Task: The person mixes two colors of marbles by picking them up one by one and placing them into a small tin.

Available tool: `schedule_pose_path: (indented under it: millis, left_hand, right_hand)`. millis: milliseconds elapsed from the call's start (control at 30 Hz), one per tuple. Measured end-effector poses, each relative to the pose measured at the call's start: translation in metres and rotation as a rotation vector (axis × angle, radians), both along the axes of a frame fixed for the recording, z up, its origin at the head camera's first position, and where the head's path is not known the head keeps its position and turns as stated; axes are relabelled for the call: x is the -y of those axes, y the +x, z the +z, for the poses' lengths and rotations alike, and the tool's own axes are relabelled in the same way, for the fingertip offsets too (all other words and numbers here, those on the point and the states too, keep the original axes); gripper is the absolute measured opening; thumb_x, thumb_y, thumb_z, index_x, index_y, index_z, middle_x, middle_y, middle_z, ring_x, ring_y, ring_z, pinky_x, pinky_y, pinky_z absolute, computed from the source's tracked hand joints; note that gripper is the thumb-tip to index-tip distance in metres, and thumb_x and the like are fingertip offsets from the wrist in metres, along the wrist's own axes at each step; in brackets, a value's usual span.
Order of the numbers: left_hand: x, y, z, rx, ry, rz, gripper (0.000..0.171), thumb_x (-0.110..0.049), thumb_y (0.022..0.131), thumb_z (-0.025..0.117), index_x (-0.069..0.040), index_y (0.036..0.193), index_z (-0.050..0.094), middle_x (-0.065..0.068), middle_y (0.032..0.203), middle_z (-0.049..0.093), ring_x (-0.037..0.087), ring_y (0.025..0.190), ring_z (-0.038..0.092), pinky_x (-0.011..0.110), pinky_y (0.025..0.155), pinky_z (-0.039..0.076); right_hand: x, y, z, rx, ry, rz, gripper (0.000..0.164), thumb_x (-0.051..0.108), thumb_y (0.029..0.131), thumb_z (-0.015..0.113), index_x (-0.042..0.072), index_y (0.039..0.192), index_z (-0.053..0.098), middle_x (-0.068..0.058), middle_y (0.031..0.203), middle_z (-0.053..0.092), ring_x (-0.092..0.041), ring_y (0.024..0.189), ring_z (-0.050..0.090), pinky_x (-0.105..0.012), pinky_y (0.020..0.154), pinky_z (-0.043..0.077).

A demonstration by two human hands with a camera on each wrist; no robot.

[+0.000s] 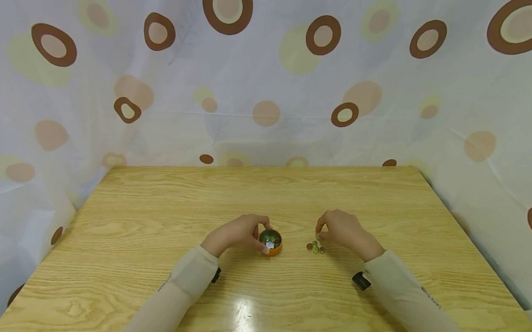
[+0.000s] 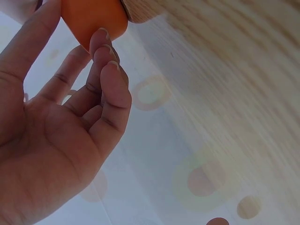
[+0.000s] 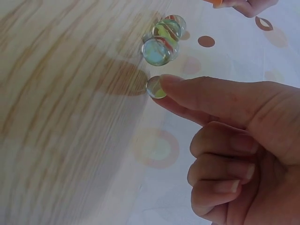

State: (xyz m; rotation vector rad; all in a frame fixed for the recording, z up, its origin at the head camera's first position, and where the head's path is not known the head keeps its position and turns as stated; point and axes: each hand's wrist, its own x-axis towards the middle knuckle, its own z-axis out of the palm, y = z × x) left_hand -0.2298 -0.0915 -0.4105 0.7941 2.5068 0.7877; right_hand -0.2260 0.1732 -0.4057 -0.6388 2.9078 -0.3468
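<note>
My left hand (image 1: 239,232) holds a small round bowl (image 1: 271,240) by its rim, thumb on the near side and index finger on the far side. Its outer wall is orange (image 2: 96,21); its inside looks dark green and shiny, and I cannot tell what lies in it. To its right, my right hand (image 1: 345,231) pinches a clear glass marble (image 3: 155,87) between thumb and index finger, at the tabletop. The other right fingers are curled into the palm. Close by, several glass marbles (image 3: 158,50) with coloured swirls sit in a cluster on the wood.
A wooden table (image 1: 156,195) spans the scene under both arms. Behind it and at both sides hangs a white curtain (image 1: 238,89) with brown, pink and yellow-green ovals. Each wrist carries a black strap-like device (image 1: 361,281).
</note>
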Motion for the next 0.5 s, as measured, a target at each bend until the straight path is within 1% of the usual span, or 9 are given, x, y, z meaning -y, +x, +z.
schedule_pose_path:
  millis: [133,333,500]
  left_hand:
    - [-0.0001,0.0008,0.0010,-0.007,-0.001,-0.003,0.045,-0.027,0.070,0.075,-0.010,0.106,0.055,0.002,0.067,0.053,0.013,0.057,0.046,0.024,0.052,0.038]
    - [-0.0008,0.0018,0.0030,0.003,-0.003,0.004,0.045,-0.026,0.070,0.075,-0.010,0.107,0.054,0.002,0.067,0.052,0.013,0.057,0.046,0.025,0.052,0.038]
    - [-0.0009,0.0012,0.0022,0.007,-0.004,0.009,0.045,-0.027,0.070,0.075,-0.011,0.106,0.054,0.002,0.067,0.052,0.013,0.057,0.046,0.025,0.052,0.038]
  right_hand:
    - [-0.0001,-0.0002,-0.0009,0.004,-0.003,0.006,0.004,0.016,0.079,0.066,0.017,0.082,0.069,-0.009,0.098,0.063,-0.012,0.060,0.051,-0.027,0.044,0.037]
    - [0.0027,0.0002,-0.0003,-0.022,-0.010,0.023,0.007,0.018,0.080,0.065,0.016,0.086,0.069,-0.009,0.097,0.064,-0.011,0.057,0.049,-0.026,0.043,0.036]
    - [0.0096,0.0016,0.0035,-0.051,-0.034,0.032,0.012,0.019,0.080,0.066,0.013,0.090,0.069,-0.008,0.097,0.064,-0.008,0.053,0.048,-0.025,0.043,0.037]
